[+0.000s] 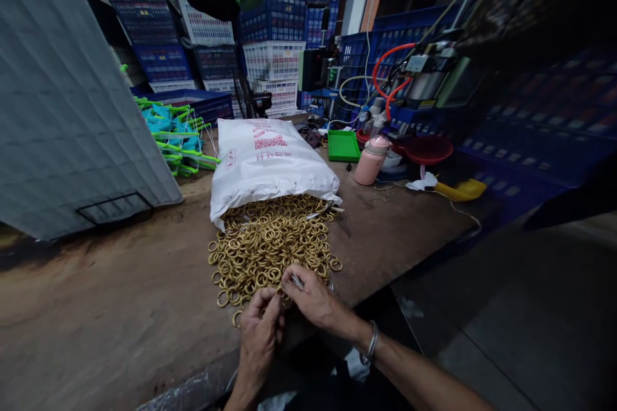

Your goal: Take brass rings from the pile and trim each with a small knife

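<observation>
A heap of brass-coloured rings [270,244] spills from the mouth of a white woven sack [270,164] lying on the table. At the near edge of the heap, my left hand [258,331] is closed in a pinch, with brass-coloured ring metal showing at its fingers. Close by on the right, my right hand [315,298] also has thumb and fingers pressed together, its fingertips almost meeting the left ones. A small pale, shiny bit shows at the right fingers, too small to name.
The brown table [96,308] carries a large pale padded panel [72,90] on the left and bright green and blue plastic pieces [183,135] behind it. Further right stand a green tray [343,146], a pink bottle [371,164] and a red dish [429,149]. Stacked crates [274,61] fill the back.
</observation>
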`<action>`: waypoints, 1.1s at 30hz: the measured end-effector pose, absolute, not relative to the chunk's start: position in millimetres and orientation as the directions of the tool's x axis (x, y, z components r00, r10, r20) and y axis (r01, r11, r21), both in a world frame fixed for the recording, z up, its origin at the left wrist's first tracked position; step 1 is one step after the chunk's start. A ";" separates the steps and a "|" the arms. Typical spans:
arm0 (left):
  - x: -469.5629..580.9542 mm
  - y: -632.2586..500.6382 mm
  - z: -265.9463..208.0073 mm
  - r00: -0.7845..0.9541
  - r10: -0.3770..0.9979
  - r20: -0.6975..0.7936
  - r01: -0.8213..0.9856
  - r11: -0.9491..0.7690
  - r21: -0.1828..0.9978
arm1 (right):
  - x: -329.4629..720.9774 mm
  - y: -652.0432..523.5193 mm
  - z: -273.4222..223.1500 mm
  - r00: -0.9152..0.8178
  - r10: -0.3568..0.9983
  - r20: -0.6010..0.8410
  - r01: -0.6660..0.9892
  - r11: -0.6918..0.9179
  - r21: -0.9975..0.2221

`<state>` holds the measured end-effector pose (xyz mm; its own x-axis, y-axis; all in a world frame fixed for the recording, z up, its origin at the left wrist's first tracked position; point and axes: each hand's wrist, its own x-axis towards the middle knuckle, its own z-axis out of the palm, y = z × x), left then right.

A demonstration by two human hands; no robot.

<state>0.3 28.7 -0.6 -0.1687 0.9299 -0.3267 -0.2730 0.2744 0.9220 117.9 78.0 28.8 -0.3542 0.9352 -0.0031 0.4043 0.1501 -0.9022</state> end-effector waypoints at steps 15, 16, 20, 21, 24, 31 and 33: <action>-0.4 26.9 4.8 -0.120 0.918 -0.379 -0.291 0.333 0.897 | 113.6 77.7 17.9 -0.362 0.925 -0.112 0.281 -0.006 -0.960; -0.7 26.6 3.7 -0.106 0.918 -0.381 -0.304 0.335 0.892 | 113.3 77.3 18.3 -0.364 0.927 -0.097 0.303 0.019 -0.953; -1.7 24.7 4.7 -0.036 0.930 -0.365 -0.362 0.329 0.872 | 113.5 74.8 20.4 -0.380 0.923 -0.063 0.320 0.067 -0.945; -1.8 24.1 6.3 -0.020 0.932 -0.363 -0.370 0.331 0.868 | 113.8 74.4 21.1 -0.384 0.921 -0.062 0.315 0.068 -0.947; -1.5 22.4 11.5 0.005 0.927 -0.376 -0.405 0.346 0.846 | 114.9 73.5 23.2 -0.395 0.916 -0.066 0.287 0.055 -0.956; 1.3 20.6 14.4 0.018 0.921 -0.390 -0.473 0.352 0.808 | 115.2 72.8 25.1 -0.418 0.906 -0.071 0.216 0.023 -0.976; 1.2 20.1 15.1 0.021 0.918 -0.396 -0.479 0.357 0.802 | 115.4 72.9 24.9 -0.416 0.905 -0.085 0.225 0.012 -0.974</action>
